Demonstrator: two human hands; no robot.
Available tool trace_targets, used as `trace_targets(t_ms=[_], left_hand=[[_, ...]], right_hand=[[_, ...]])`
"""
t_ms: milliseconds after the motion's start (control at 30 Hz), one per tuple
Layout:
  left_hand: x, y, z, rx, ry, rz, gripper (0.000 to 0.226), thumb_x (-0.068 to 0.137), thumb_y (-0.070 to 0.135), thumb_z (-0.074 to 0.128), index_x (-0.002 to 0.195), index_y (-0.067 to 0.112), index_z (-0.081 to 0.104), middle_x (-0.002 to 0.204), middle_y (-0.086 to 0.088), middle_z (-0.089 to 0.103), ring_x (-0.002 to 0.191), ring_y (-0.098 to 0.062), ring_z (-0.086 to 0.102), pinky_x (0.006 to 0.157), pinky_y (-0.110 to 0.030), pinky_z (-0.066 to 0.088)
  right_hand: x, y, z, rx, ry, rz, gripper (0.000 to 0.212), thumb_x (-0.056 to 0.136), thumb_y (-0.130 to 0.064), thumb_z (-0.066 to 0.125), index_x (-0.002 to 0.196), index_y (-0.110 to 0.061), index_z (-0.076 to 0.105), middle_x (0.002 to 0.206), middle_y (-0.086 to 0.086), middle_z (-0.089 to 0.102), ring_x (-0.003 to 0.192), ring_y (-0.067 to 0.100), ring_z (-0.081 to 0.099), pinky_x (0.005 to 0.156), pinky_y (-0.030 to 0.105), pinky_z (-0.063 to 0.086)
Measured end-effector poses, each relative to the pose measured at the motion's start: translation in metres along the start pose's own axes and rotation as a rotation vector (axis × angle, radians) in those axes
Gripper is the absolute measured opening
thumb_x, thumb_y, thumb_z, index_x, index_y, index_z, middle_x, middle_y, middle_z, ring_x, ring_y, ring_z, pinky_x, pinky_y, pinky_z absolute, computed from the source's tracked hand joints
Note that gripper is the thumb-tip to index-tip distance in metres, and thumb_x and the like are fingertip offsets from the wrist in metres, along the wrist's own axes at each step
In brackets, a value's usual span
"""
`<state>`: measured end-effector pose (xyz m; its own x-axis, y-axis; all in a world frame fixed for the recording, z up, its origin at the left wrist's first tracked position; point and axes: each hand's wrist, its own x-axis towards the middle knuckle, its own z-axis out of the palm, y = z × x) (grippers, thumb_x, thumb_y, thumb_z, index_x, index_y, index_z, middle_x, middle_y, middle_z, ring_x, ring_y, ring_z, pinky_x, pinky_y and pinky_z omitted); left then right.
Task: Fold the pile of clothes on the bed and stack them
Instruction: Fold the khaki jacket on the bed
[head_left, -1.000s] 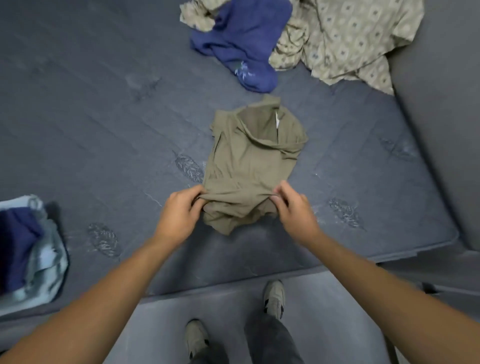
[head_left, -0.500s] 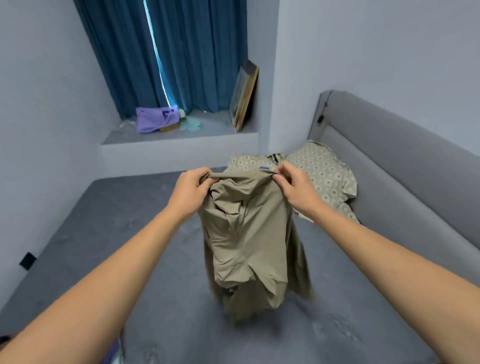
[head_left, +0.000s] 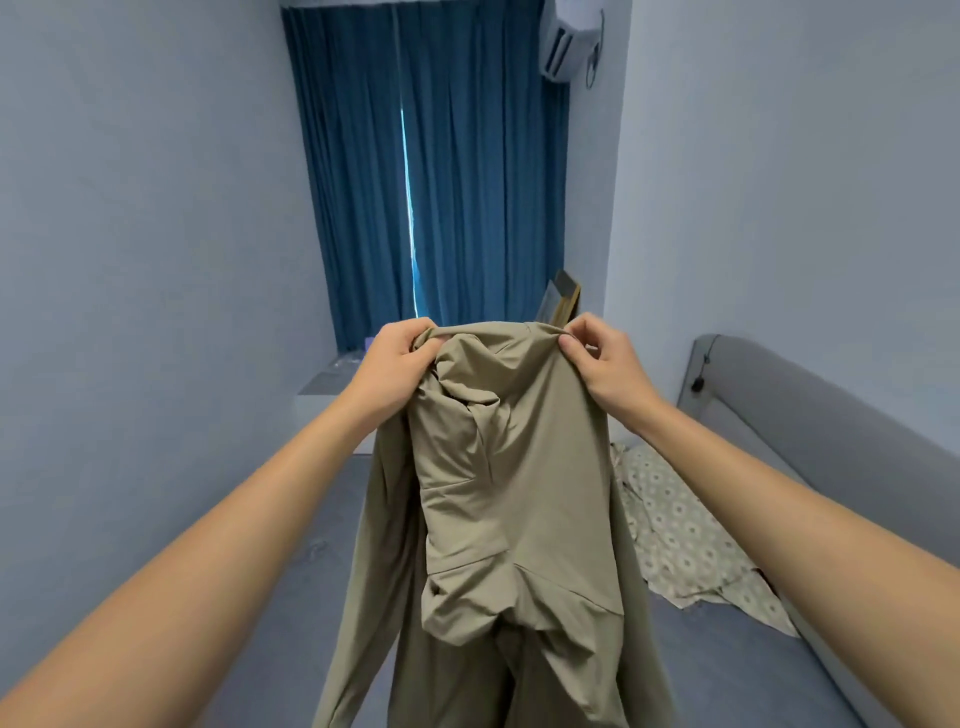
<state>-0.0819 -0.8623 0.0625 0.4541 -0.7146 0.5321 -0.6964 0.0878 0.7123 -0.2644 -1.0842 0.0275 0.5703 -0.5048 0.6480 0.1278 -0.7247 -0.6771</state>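
Note:
An olive-khaki garment (head_left: 514, 499) hangs in the air in front of me, crumpled and bunched in the middle, its lower part trailing out of the frame's bottom. My left hand (head_left: 395, 364) grips its top edge at the left corner. My right hand (head_left: 597, 358) pinches the top edge at the right corner. Both arms are stretched forward at chest height above the grey-blue bed (head_left: 727, 670). A beige patterned cloth (head_left: 685, 540) lies on the bed to the right, partly hidden behind the garment.
A grey padded headboard (head_left: 810, 415) runs along the right. Dark blue curtains (head_left: 441, 171) hang straight ahead above a window ledge (head_left: 322, 387). A picture frame (head_left: 563, 301) leans by the curtain. Pale walls close in left and right.
Both hands lifted the olive garment off the bed and raised it higher. The view tilted up from the mattress toward the curtains. The garment now hangs longer below my hands.

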Motion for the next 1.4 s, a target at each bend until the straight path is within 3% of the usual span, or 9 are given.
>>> trace_targets(t_ms=[300,433,500,667,767,867,967,1067,1400], left_hand=[[-0.021,-0.037,0.009,-0.001,-0.028,-0.027,0.03,0.106,0.006,0.055,0.082,-0.012,0.05,0.073,-0.006,0.04,0.073,-0.015,0.036,0.069,-0.034,0.032],[-0.03,-0.056,0.013,-0.025,-0.058,-0.04,0.03,0.105,0.008,0.057,0.076,0.006,0.054,0.066,0.011,0.042,0.065,-0.006,0.035,0.063,-0.027,0.032],[-0.032,-0.064,0.014,-0.054,-0.086,-0.039,0.022,0.104,0.013,0.062,0.085,0.004,0.06,0.071,0.006,0.052,0.068,-0.006,0.043,0.067,-0.027,0.037],[-0.034,-0.075,0.028,-0.102,-0.211,-0.113,0.041,0.086,0.065,0.069,0.109,0.032,0.064,0.093,-0.009,0.065,0.075,-0.012,0.054,0.076,-0.033,0.046],[-0.031,-0.074,0.044,-0.048,-0.188,-0.068,0.053,0.075,0.078,0.072,0.116,0.046,0.062,0.107,0.003,0.064,0.077,-0.011,0.054,0.078,-0.03,0.048],[-0.026,-0.068,0.058,-0.078,-0.131,-0.01,0.038,0.088,0.058,0.075,0.118,0.037,0.066,0.115,0.007,0.068,0.103,-0.015,0.065,0.089,-0.038,0.055],[-0.019,-0.063,0.065,-0.129,-0.043,0.02,0.021,0.102,0.029,0.066,0.097,0.009,0.072,0.09,-0.009,0.072,0.082,-0.021,0.064,0.08,-0.052,0.053],[-0.01,-0.064,0.067,-0.104,-0.003,0.023,0.031,0.105,0.023,0.062,0.098,-0.006,0.069,0.097,-0.027,0.07,0.091,-0.04,0.064,0.089,-0.061,0.049],[-0.001,-0.068,0.073,-0.093,-0.027,0.067,0.015,0.099,0.003,0.062,0.09,0.0,0.073,0.089,-0.02,0.071,0.083,-0.027,0.064,0.083,-0.041,0.049]], right_hand=[[0.01,-0.007,0.014,0.028,-0.082,-0.04,0.016,0.101,-0.019,0.064,0.088,-0.011,0.062,0.084,0.006,0.063,0.078,0.009,0.057,0.077,0.029,0.047],[0.008,-0.01,0.029,0.006,-0.103,-0.025,0.014,0.101,-0.019,0.064,0.089,-0.013,0.065,0.086,0.003,0.067,0.081,0.011,0.062,0.079,0.03,0.05],[0.009,-0.012,0.035,-0.015,-0.124,-0.032,0.014,0.102,-0.018,0.064,0.088,-0.016,0.066,0.084,-0.003,0.067,0.081,0.007,0.061,0.079,0.027,0.049],[0.013,-0.017,0.055,-0.047,-0.185,-0.052,0.014,0.101,-0.017,0.065,0.087,-0.019,0.066,0.08,-0.011,0.065,0.076,0.003,0.059,0.076,0.024,0.047],[0.016,-0.02,0.065,-0.064,-0.206,-0.057,0.016,0.1,-0.02,0.067,0.086,-0.026,0.066,0.083,-0.009,0.067,0.079,0.006,0.062,0.078,0.028,0.051],[0.015,-0.019,0.072,-0.072,-0.236,-0.031,0.013,0.1,-0.023,0.068,0.088,-0.026,0.067,0.086,-0.009,0.069,0.084,0.006,0.065,0.08,0.029,0.054],[0.012,-0.014,0.073,-0.037,-0.233,-0.015,0.011,0.099,-0.017,0.068,0.088,-0.015,0.068,0.085,-0.004,0.068,0.081,0.009,0.062,0.08,0.034,0.052],[0.003,-0.006,0.066,0.017,-0.198,0.033,0.012,0.099,-0.015,0.068,0.087,-0.012,0.067,0.083,-0.003,0.067,0.077,0.009,0.06,0.077,0.029,0.048],[-0.056,0.04,0.083,0.194,-0.215,0.218,0.023,0.094,-0.012,0.076,0.081,0.0,0.063,0.073,0.003,0.055,0.07,0.01,0.047,0.063,0.026,0.038]])
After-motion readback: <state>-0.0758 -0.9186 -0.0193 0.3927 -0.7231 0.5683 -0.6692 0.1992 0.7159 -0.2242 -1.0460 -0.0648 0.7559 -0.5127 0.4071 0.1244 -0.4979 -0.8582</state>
